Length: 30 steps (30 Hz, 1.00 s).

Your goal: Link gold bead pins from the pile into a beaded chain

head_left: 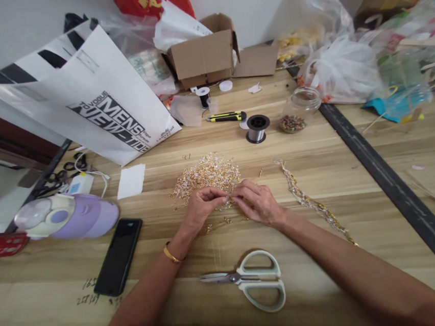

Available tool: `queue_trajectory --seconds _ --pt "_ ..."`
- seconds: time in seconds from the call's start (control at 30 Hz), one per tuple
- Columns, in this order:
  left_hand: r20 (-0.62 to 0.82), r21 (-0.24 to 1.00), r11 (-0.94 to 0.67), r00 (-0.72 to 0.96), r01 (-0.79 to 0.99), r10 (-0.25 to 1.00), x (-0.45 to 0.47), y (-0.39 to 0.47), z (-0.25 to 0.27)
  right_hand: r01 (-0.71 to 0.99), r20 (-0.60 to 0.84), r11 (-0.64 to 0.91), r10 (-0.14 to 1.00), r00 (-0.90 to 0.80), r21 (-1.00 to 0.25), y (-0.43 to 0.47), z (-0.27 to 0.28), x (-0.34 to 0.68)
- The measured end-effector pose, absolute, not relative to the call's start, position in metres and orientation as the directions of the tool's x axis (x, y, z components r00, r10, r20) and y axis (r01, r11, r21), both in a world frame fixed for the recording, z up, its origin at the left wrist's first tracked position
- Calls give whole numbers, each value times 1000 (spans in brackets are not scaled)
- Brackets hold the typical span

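Beyond left hand [205, 205] and trinket pile [207, 173], white bag [93, 95]: "MENS NEW-TIDE".

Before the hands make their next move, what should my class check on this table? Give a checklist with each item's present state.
1. Left hand and right hand close together: ok, fingertips nearly meeting at the pile's near edge.
2. What the fingertips hold: cannot tell, too small.
3. Pile of small gold and white pieces all together: not ok, a few loose pieces lie apart.
4. Scissors away from the fingers: ok, lying nearer the person.
5. Gold and silver strands apart from the right hand: ok.
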<state>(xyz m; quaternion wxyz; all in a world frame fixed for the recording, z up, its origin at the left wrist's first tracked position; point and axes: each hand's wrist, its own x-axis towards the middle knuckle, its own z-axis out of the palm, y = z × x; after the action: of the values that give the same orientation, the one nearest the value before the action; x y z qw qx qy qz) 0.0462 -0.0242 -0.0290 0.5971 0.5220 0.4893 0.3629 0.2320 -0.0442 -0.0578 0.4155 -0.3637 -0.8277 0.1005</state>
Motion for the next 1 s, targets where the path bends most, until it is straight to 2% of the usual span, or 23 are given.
queue_trajectory --seconds 0.33,0.8,1.0 --pt "-199 980 187 266 71 943 46 -25 -30 526 617 725 673 -407 -444 -44 -59 232" --pt "-296 945 323 281 -52 913 49 -24 -37 527 637 735 658 -401 -427 -44 -58 231" --pt "-291 946 319 279 -60 915 50 -24 -37 533 637 731 661 -397 -426 -43 -59 231"
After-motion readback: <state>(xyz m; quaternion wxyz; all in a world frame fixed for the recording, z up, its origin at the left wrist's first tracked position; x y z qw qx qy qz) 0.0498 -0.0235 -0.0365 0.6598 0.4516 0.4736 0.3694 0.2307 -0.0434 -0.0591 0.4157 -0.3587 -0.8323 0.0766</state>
